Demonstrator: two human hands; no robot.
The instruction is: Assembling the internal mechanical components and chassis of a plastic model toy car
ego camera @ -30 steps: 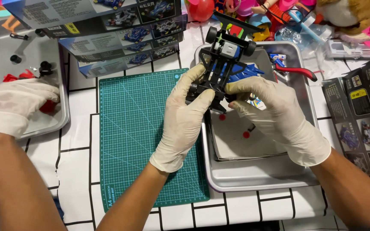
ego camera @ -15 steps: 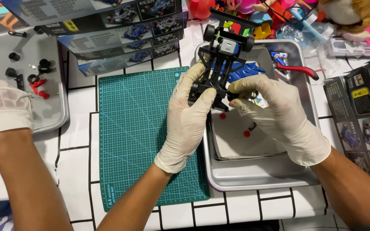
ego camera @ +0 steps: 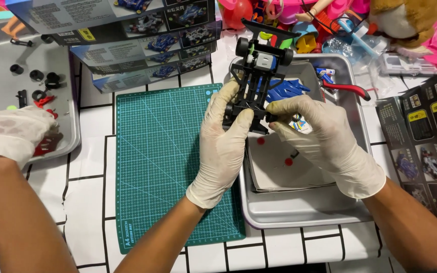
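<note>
Your gloved left hand [ego camera: 224,146] and right hand [ego camera: 324,139] both close around the black toy car chassis [ego camera: 256,83] held above the metal tray [ego camera: 350,96] — motor and rear wheels seemingly fitted, blue body shell [ego camera: 284,90] still loose behind — while another person's gloved hand [ego camera: 11,132] rests at the left tray [ego camera: 72,136] of small parts.

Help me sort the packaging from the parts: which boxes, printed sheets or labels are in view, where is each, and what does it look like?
Stacked kit boxes: top left behind the green cutting mat, flat, grey and dark, with small car pictures.
Printed sheet: right edge beside the metal tray, black, with yellow patches and car photos.
Pale sheet: lying in that tray, under the right hand, plain with red dots.
</note>
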